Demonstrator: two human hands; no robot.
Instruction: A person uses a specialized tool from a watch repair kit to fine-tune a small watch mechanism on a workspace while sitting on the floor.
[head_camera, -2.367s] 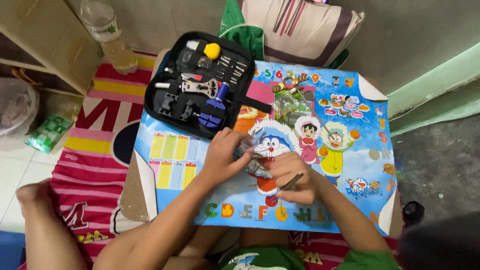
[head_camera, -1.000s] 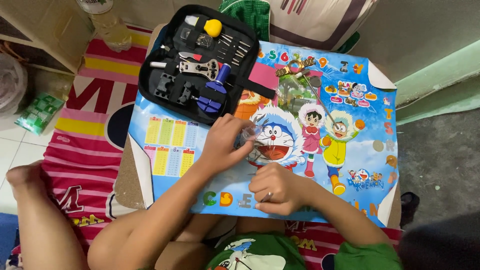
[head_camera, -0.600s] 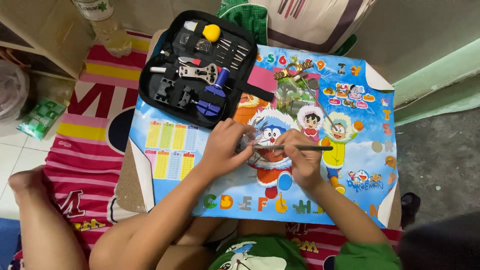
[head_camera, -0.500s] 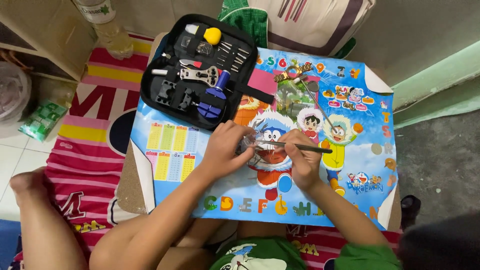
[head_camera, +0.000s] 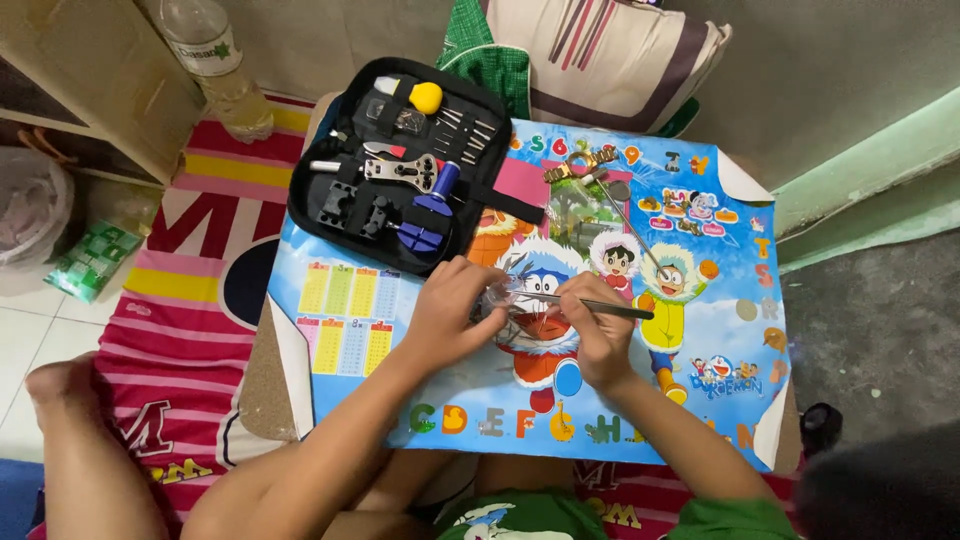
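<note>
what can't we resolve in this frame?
- Item under the left hand: head view, covered by fingers and a clear wrapper's glare.
- Tip of the thin tool in the right hand: hidden between both hands.
- Small parts in the black tool case: too small.
- Bottle: top cut off.

Thin metal tool (head_camera: 600, 306) level, over small clear bag (head_camera: 497, 297).
</note>
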